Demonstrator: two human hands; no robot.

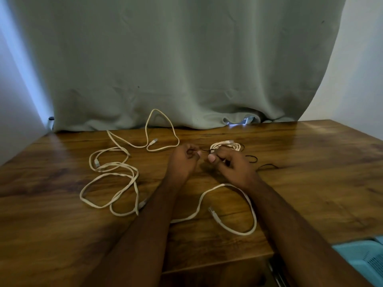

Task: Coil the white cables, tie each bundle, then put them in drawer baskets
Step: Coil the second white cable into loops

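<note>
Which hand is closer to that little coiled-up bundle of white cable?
The right hand. It sits just in front of the coiled cable bundle, pinching the black tie string beside it. The left hand is farther off, to the bundle's left.

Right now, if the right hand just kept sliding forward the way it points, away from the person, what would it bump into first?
Most likely the coiled white cable bundle, lying just beyond the right hand, which pinches a thin black tie string. Past that, the green curtain. Depth is hard to judge from one view.
</note>
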